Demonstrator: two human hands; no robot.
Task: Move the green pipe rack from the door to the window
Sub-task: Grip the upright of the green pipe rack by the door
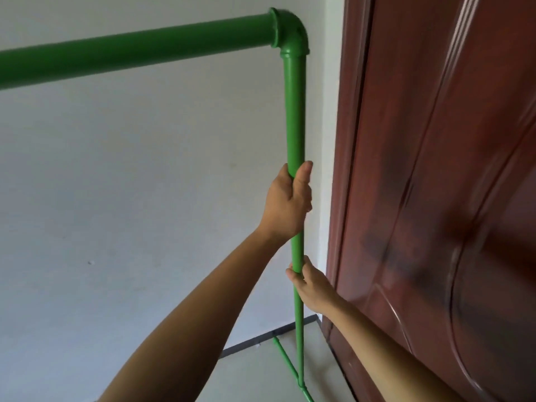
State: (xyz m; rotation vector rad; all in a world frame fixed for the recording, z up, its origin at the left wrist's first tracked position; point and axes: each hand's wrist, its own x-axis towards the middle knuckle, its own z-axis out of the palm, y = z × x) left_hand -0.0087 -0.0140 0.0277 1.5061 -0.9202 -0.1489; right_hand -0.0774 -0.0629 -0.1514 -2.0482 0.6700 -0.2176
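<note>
Two bare forearms reach up from the bottom edge, and both hands close on one upright of the green plastic pipe rack [295, 117]. The right hand [311, 285] is the nearer and lower of the two: it comes in from the door side, thumb up along the pipe and fingers [291, 274] wrapped round it from behind, so the grip is fully closed on the upright. Higher on the same pipe, the left hand [287, 201] holds it in a fist, thumb lying up the front and the other fingers curled out of sight behind.

Of the rack, three stretches of pipe show: the one upright in the hands, one thick top bar running away to the left, and one thin foot bar on the pale floor [261, 372] below, joined to the upright by a small fitting. One green elbow joint [290, 31] links the upright to the top bar. The foot seems to rest on the floor, though the edge of the view cuts it off and contact cannot be confirmed.

The rack stands just beside the single dark red-brown panelled door [435, 198], which fills the right side. Behind it is a plain white wall [145, 169] with one dark skirting strip [266, 338] at its base.
</note>
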